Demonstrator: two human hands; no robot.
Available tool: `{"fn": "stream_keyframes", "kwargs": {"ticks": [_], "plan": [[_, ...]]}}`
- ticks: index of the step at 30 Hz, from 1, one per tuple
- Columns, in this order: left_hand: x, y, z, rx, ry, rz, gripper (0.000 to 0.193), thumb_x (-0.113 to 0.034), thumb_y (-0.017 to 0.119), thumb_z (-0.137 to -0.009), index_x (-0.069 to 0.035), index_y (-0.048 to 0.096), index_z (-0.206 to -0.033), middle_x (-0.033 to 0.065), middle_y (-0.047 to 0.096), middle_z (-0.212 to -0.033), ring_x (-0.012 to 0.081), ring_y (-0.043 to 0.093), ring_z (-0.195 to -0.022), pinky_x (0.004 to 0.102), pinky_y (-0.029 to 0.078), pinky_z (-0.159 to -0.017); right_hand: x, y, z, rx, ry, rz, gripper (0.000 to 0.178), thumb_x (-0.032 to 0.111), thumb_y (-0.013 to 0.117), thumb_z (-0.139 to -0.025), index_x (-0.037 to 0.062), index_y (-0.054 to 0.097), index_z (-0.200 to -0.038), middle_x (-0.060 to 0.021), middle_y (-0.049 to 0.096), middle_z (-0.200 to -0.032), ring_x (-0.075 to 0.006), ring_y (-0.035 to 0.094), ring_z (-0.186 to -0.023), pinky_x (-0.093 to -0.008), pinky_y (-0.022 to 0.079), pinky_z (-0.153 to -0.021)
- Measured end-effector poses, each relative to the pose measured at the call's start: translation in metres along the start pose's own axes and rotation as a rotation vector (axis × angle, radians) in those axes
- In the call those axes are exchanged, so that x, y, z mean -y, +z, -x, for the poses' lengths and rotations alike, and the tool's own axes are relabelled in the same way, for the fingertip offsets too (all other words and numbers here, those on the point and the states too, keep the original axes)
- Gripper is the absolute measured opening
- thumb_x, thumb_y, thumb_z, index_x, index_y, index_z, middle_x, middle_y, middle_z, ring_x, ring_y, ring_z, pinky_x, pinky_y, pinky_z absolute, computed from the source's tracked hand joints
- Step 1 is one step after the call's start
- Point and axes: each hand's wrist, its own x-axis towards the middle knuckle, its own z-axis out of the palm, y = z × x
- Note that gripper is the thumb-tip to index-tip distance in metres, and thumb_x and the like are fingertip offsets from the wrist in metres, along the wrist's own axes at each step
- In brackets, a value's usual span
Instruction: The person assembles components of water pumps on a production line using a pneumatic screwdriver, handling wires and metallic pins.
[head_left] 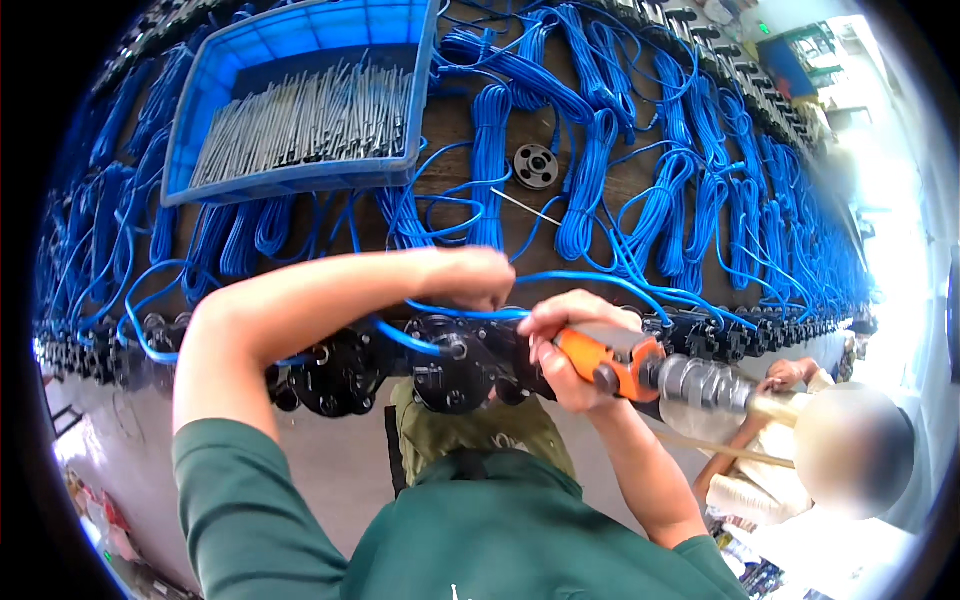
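One orange power tool (628, 372) in right hand (572, 312), left hand (478, 277), hold unclear, pale-lettered olive cloth (470, 425)

The right hand (582, 312) wraps around an orange power tool (625, 378), whose clear-sleeved nose points right from the grip. Just left of that grip, the left hand (480, 278), blurred so that I cannot tell what its fingers hold, is near a black round housing (448, 388); beyond the grip lie bundled blue cables (588, 185) and, farther left, a blue bin (300, 187) of metal rods (310, 120).
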Motion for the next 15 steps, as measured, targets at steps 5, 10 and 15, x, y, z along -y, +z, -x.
{"fn": "stream_keyframes", "kwargs": {"ticks": [5,10,15], "plan": [[-0.057,-0.086,0.062,-0.979,-0.361,0.138,0.021,-0.023,0.070,-0.085,-0.004,0.077,-0.082,0.0115,0.073,-0.076,0.0209,0.070,-0.068,0.0355,0.056,-0.065,0.037,-0.023,0.013,0.016,-0.066,-0.365,0.038,-0.004,0.060,-0.081,-0.0042,0.063,-0.119,-0.0151,0.071,-0.099,-0.0108,0.064,-0.068,-0.0239,0.054,-0.062],[-0.219,0.030,0.059,-1.966,-0.108,-0.012,0.013,-0.004,0.062,-0.087,0.001,0.068,-0.097,0.0093,0.068,-0.080,0.0239,0.063,-0.070,0.0384,0.050,-0.067,0.131,-0.121,0.058,0.054,-0.348,-0.258,0.041,0.002,0.070,-0.087,0.0029,0.056,-0.126,-0.0114,0.067,-0.101,-0.0174,0.065,-0.065,-0.0303,0.055,-0.062],[-0.253,0.154,-0.050,-1.587,-0.432,0.030,0.008,-0.011,0.064,-0.089,-0.005,0.069,-0.091,0.0084,0.069,-0.082,0.0298,0.063,-0.078,0.0448,0.048,-0.079,0.149,-0.171,0.088,0.098,-0.473,-0.356,0.042,0.002,0.062,-0.085,-0.0016,0.051,-0.125,-0.0104,0.057,-0.101,-0.0146,0.058,-0.062,-0.0306,0.049,-0.063]]}}
